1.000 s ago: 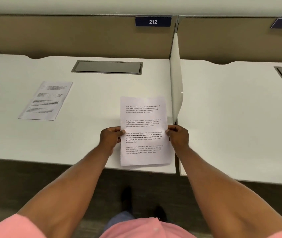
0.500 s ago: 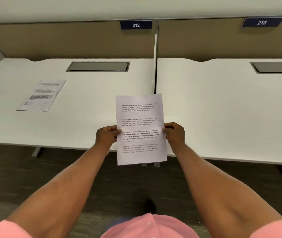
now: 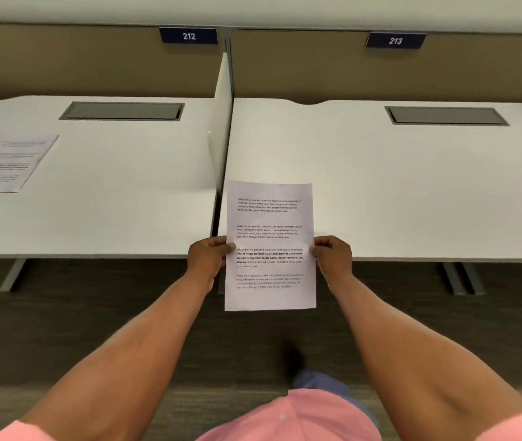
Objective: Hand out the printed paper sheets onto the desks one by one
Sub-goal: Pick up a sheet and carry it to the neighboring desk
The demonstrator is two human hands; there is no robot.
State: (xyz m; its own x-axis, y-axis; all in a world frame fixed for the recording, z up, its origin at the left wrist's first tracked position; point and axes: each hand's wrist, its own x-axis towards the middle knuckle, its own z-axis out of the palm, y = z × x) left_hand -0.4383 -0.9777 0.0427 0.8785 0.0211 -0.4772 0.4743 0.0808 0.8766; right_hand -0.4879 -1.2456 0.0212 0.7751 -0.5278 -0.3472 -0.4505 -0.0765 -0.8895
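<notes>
I hold printed paper sheets [image 3: 271, 218] upright in front of me; whether it is one sheet or several I cannot tell. My left hand [image 3: 208, 257] pinches the left edge and my right hand [image 3: 333, 256] pinches the right edge. The paper hangs over the front left corner of desk 213 [image 3: 396, 186], just right of the divider. Another printed sheet [image 3: 11, 162] lies flat at the left on desk 212 [image 3: 119, 186].
A white divider panel [image 3: 221, 132] stands between the two desks. Each desk has a grey cable hatch [image 3: 123, 110] near the back, under blue number plates 212 [image 3: 188, 35] and 213 [image 3: 395, 40]. Desk legs [image 3: 460, 278] stand on dark carpet below.
I have stepped to the right: the held paper went from over desk 212 to the corner of desk 213. The laid sheet has slid towards the left edge of view.
</notes>
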